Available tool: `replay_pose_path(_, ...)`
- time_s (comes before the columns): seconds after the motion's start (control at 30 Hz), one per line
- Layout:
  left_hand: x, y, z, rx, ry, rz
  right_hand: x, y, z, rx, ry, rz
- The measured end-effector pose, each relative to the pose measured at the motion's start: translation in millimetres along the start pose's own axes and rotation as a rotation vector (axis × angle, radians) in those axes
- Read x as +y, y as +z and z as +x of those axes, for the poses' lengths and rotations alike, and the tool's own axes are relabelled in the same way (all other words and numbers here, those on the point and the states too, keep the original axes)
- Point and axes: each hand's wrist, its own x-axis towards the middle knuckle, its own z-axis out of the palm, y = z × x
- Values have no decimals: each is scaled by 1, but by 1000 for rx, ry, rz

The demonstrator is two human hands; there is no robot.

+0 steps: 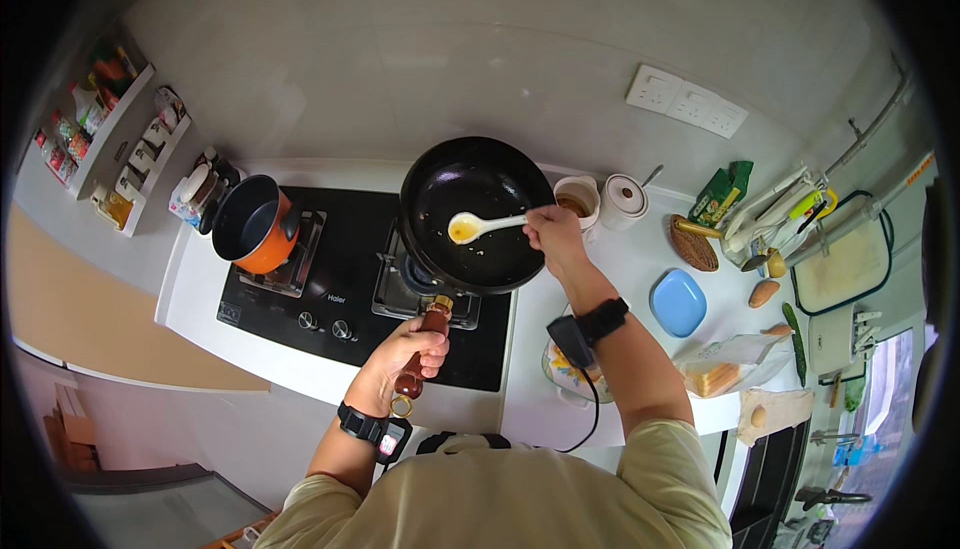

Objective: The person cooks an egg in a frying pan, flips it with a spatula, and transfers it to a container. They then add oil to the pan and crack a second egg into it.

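My left hand (416, 354) is closed around the brown handle (435, 320) of a black frying pan (480, 174), which is raised or tilted over the right burner (386, 298) of the gas hob. In my right hand (555, 234) is the handle of a white spoon (487, 225); its bowl, holding yellowish-orange liquid, is over the pan's inside. Small light bits dot the pan's dark surface. Just behind my right hand stand an uncovered white pot (579, 196) with brown contents and a lidded white jar (625, 200).
An orange saucepan (262, 238) sits on the left burner. To the right are a blue plate (678, 303), a woven brown item (694, 243), bagged bread (716, 376), a cucumber (795, 343) and a utensil holder (754, 230). Wall shelves (112, 133) hold bottles at left.
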Motion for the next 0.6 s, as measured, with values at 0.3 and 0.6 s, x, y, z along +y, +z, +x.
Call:
replay_pose_path(0.3, -5, -10, -17, -27, -11, -45, -45, -14, -2, 162, -141, -47)
replay_pose_path(0.6, -9, -24, -12, -105, 0, -146, -31, -40, -24, 108, 186, 471)
